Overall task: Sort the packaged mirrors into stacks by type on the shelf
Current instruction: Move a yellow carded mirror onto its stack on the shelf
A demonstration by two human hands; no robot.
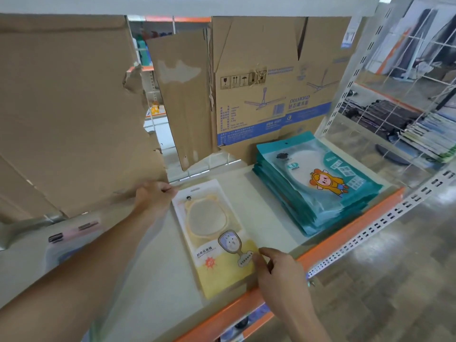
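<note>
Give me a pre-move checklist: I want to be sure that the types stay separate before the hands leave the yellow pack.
1. Yellow mirror pack lies flat on the shelf: ok.
2. It lies apart from the teal stack, with bare shelf between them: ok.
3. Right hand pinches the pack's lower right edge: ok.
4. Left hand grips the pack's top left corner: cannot tell; its fingers curl at that corner.
5. The pack's near end is fully on the shelf: cannot tell; it reaches the orange front edge.
6. Type of the pink pack on the left: cannot tell, blurred.
</note>
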